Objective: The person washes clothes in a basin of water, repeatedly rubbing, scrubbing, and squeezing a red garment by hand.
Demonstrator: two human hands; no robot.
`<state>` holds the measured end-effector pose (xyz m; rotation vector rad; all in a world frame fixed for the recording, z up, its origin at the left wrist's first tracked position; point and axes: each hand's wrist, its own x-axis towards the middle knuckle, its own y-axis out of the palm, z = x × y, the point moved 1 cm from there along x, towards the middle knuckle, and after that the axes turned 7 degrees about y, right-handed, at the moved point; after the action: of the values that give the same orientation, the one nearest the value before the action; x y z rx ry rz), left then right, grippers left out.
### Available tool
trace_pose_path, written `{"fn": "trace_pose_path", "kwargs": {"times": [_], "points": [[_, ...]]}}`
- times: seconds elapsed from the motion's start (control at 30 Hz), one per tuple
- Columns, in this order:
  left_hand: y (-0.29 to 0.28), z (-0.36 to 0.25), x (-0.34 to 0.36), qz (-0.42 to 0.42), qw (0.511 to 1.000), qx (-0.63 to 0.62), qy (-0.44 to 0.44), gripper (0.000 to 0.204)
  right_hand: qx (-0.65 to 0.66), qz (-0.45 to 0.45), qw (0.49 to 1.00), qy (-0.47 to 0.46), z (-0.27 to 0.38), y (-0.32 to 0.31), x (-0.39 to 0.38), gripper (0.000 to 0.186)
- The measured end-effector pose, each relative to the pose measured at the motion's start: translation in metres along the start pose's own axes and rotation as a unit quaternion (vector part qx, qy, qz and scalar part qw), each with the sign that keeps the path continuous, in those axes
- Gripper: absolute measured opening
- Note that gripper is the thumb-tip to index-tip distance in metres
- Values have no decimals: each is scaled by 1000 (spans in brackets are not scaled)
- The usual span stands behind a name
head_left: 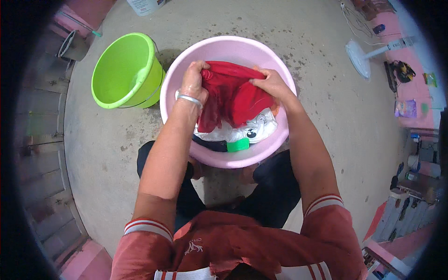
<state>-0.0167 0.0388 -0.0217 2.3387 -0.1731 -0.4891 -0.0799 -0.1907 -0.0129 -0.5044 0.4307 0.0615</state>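
Note:
A red garment (235, 88) hangs bunched between my hands over a pink basin (224, 162); its two hanging parts look like the legs of shorts. My left hand (193, 83), with a pale band at the wrist, is closed on its upper left edge. At the upper right edge, my right hand (272, 86) pinches the cloth with the thumb on top. Below it in the basin lie a white cloth (215, 135) with a black print, a dark cloth (211, 144) and a bright green block (238, 145). An orange bit of cloth (275, 109) shows under my right hand.
A lime green bucket (151, 88) stands left of the basin on the wet-spotted concrete floor (322, 51). A white tub (145, 5) is at the far edge. To the right, a white fan (358, 58) lies near a cable. My knees flank the basin.

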Motion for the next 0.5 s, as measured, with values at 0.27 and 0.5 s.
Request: {"fn": "trace_pose_path", "kwargs": {"times": [0.27,0.5], "points": [[14,21,-13,-106,993,-52,-17,31,-109,-122,921,-353,97,86,-38,24],[56,52,-21,-40,992,-85,-78,23,-130,-318,914,-215,61,50,20,29]]}}
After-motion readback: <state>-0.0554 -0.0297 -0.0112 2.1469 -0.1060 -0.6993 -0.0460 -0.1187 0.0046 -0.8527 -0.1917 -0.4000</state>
